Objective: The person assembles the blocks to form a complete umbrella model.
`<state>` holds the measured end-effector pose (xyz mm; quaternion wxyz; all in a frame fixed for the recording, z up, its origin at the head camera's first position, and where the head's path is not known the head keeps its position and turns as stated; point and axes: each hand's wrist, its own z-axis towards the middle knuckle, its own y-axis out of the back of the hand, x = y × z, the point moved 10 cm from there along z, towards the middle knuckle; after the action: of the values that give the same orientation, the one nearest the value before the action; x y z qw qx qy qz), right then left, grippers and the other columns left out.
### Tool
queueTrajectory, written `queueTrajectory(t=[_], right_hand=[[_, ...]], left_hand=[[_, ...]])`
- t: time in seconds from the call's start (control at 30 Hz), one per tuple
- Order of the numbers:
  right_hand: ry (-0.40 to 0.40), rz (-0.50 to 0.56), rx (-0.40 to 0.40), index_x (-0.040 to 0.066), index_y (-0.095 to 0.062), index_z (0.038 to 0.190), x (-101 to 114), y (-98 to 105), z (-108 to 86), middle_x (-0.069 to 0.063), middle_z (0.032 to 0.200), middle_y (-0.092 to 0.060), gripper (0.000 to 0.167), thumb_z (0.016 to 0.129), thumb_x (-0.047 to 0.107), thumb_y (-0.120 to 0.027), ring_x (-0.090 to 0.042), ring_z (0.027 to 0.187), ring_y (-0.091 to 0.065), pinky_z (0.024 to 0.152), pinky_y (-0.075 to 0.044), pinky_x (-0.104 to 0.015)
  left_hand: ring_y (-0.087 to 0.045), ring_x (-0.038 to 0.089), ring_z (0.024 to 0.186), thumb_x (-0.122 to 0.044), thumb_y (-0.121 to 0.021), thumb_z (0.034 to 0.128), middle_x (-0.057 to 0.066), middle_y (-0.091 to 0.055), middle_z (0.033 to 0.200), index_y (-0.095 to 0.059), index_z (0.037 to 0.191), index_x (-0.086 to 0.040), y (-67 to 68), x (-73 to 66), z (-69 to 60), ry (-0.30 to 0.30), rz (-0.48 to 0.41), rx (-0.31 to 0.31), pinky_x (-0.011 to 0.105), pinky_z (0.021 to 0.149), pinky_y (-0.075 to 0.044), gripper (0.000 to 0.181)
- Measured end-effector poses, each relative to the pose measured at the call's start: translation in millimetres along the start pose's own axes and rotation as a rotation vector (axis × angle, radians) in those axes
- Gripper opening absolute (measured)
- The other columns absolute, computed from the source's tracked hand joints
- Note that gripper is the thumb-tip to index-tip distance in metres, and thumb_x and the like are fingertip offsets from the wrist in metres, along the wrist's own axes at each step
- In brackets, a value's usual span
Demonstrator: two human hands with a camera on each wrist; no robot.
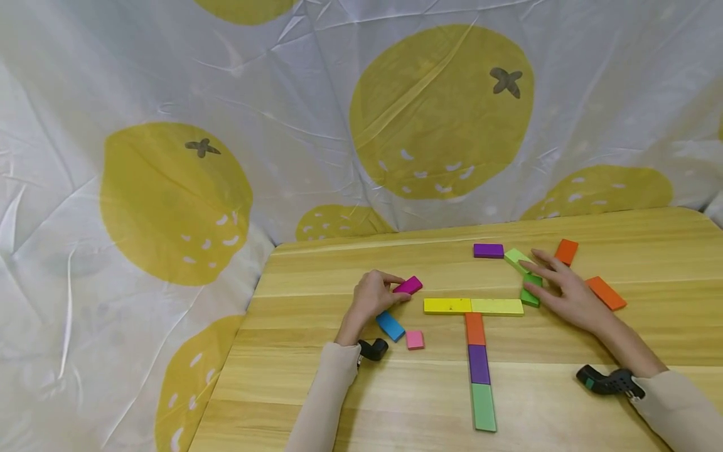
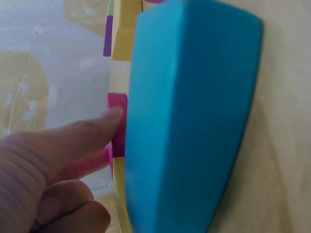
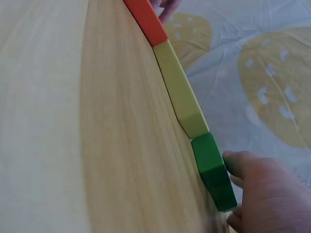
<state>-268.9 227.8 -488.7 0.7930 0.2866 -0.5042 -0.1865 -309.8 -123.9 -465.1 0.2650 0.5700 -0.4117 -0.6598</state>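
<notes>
Fingers point(image 2: 82, 136) of the left hand point(image 1: 373, 297) close in a pinch on the magenta block point(image 1: 410, 285) near the bright yellow block point(image 1: 446, 306), probably for fine control, while the right hand point(image 1: 570, 296), fingers loosely spread, reaches over the green block point(image 3: 212, 167) on the desk point(image 1: 429, 389), seemingly to steady it beside the pale yellow block point(image 1: 497, 307).

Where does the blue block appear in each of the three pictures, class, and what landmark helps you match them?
Head: the blue block lies just below the left hand, slightly right of the picture's centre, in the lower half.
Left wrist: it looms large across the middle, running from top edge to bottom edge.
Right wrist: not in it.
Shared landmark: the lemon-print cloth, visible in all three.
</notes>
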Motion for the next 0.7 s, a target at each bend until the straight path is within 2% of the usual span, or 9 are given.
queueTrajectory(t=[0.13,0.23,0.53,0.63,0.67,0.7], right_hand=[[0.013,-0.023,0.018,0.006,-0.057,0.148,0.0,-2.1,-0.7,-0.028,0.161,-0.036,0.050,0.100,0.018,-0.067,-0.058,0.144,-0.033,0.102,-0.031,-0.080],[0.019,-0.026,0.018,0.006,-0.056,0.148,0.1,-1.9,-0.9,-0.027,0.161,-0.037,0.050,0.101,0.017,-0.066,-0.058,0.144,-0.034,0.102,-0.031,-0.079],[0.006,-0.038,0.016,0.010,-0.058,0.148,2.1,-3.3,0.7,-0.024,0.158,-0.044,0.049,0.101,0.019,-0.066,-0.055,0.140,-0.041,0.101,-0.036,-0.071],[0.000,-0.030,0.023,0.010,-0.056,0.150,2.0,-3.3,0.6,-0.023,0.163,-0.038,0.050,0.101,0.019,-0.066,-0.055,0.144,-0.038,0.106,-0.035,-0.072],[0.004,-0.029,0.020,0.010,-0.056,0.150,1.5,-2.9,0.2,-0.022,0.164,-0.036,0.050,0.101,0.018,-0.066,-0.054,0.146,-0.036,0.114,-0.034,-0.065],[0.010,-0.027,0.014,0.009,-0.056,0.149,1.9,-2.1,-0.1,-0.022,0.165,-0.035,0.050,0.101,0.018,-0.067,-0.047,0.150,-0.034,0.121,-0.032,-0.054]], left_hand=[[-0.048,0.011,0.068,-0.028,-0.085,0.0869,0.004,-0.070,0.081,-0.082,0.113,-0.011,1.1,-5.5,3.9,0.003,0.023,-0.014,0.021,0.057,-0.035,0.031],[-0.050,0.011,0.070,-0.028,-0.085,0.0871,0.006,-0.075,0.090,-0.082,0.111,-0.011,-0.6,-13.3,12.7,-0.004,0.049,-0.016,0.021,0.060,-0.037,0.030],[-0.050,0.008,0.071,-0.032,-0.084,0.0868,-0.003,-0.068,0.082,-0.083,0.110,-0.017,-14.3,-52.5,62.7,-0.071,0.127,0.034,0.019,0.060,-0.036,0.027],[-0.048,0.009,0.071,-0.033,-0.085,0.0863,-0.003,-0.069,0.085,-0.083,0.110,-0.018,-21.3,-64.4,78.2,-0.089,0.115,0.062,0.019,0.060,-0.034,0.028],[-0.047,0.009,0.071,-0.033,-0.085,0.0864,-0.002,-0.069,0.086,-0.083,0.110,-0.017,-24.5,-67.8,82.8,-0.093,0.107,0.075,0.020,0.060,-0.034,0.028],[-0.047,0.009,0.071,-0.033,-0.085,0.0862,-0.002,-0.069,0.087,-0.083,0.110,-0.017,-27.9,-71.1,87.0,-0.093,0.100,0.089,0.020,0.059,-0.033,0.029]])
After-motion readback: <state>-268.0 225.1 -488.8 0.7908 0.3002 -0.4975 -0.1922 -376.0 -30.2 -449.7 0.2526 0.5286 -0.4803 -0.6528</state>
